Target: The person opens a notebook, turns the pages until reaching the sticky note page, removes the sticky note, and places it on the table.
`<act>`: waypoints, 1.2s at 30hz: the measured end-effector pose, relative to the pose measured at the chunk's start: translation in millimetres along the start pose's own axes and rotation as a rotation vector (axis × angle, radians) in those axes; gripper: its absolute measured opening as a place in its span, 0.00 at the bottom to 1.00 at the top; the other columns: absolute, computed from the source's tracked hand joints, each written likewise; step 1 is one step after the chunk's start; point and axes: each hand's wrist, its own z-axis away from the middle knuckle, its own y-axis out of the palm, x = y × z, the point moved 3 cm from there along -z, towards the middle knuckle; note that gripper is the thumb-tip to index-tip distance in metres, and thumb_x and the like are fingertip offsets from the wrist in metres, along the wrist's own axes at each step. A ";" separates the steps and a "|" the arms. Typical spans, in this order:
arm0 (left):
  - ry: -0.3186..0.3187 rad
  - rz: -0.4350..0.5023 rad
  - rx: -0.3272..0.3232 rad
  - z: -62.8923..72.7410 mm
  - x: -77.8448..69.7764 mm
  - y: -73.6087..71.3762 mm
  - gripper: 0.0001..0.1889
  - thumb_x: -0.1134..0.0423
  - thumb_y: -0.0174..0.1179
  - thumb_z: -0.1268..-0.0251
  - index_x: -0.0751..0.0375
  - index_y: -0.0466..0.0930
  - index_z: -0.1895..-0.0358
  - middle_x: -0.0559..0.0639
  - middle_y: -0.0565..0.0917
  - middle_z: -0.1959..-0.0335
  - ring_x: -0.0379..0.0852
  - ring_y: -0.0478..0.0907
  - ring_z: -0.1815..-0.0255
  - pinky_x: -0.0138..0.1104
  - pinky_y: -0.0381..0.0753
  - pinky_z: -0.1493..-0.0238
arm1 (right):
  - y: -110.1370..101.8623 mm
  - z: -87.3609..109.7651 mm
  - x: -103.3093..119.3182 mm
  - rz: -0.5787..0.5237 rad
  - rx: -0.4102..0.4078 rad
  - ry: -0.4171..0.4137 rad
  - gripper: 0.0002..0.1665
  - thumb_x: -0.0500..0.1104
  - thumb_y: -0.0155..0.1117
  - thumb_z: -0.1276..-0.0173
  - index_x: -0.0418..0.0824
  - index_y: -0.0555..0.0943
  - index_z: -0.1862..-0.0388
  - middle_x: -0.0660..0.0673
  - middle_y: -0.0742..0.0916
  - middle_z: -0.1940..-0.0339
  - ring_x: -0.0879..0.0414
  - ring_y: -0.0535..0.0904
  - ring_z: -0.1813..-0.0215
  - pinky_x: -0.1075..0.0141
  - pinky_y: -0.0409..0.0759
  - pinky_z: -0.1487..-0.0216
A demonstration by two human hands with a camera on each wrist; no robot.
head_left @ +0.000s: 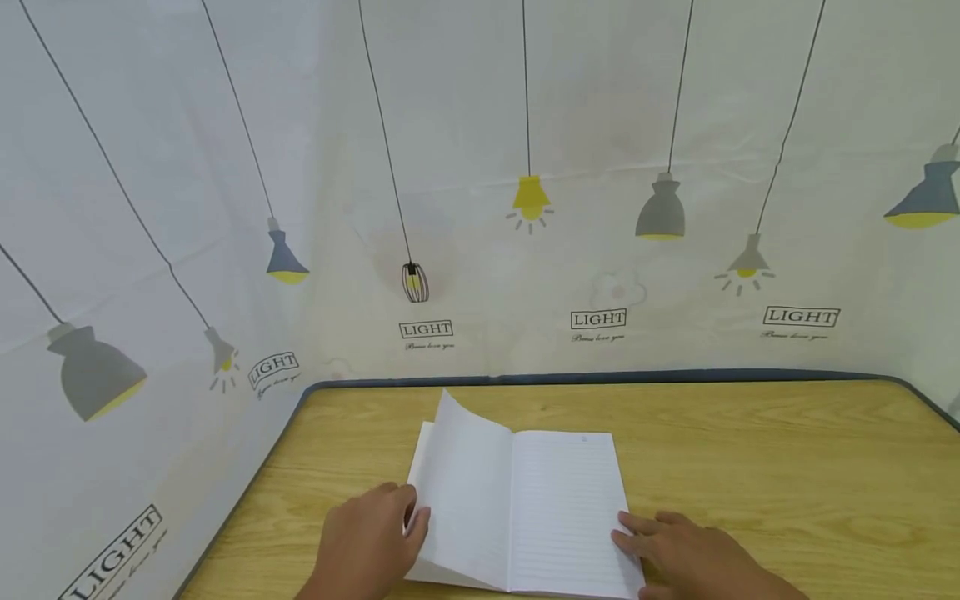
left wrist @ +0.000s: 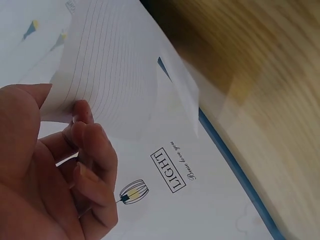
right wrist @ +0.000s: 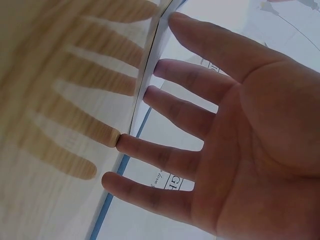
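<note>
An open notebook (head_left: 566,517) lies on the wooden table with a lined right-hand page. Its raised left leaf (head_left: 472,492) curves up, the top corner standing off the sheets beneath. At that leaf's outer edge my left hand (head_left: 371,537) pinches the paper between thumb and fingers. The left wrist view shows the lined underside of the page (left wrist: 107,65) bending away from the fingertips. My right hand (head_left: 690,550) lies at the notebook's right edge, fingers spread and straight. Close up, some fingertips (right wrist: 162,67) touch the notebook's side, and others reach the tabletop.
The wood-grain table (head_left: 772,467) has a dark blue edge (head_left: 600,377) along its back and sides. Behind and left of it hangs a white sheet (head_left: 465,108) printed with lamps and the word LIGHT. The tabletop reflects the right fingers.
</note>
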 end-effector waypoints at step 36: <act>0.008 -0.088 0.247 -3.2 22.3 42.9 0.18 0.51 0.70 0.43 0.54 0.73 0.81 0.47 0.74 0.83 0.46 0.73 0.80 0.45 0.71 0.77 | -3.4 1.8 3.1 0.001 0.017 0.013 0.34 0.53 0.76 0.44 0.48 0.81 0.37 0.41 0.81 0.34 0.31 0.77 0.40 0.37 0.81 0.58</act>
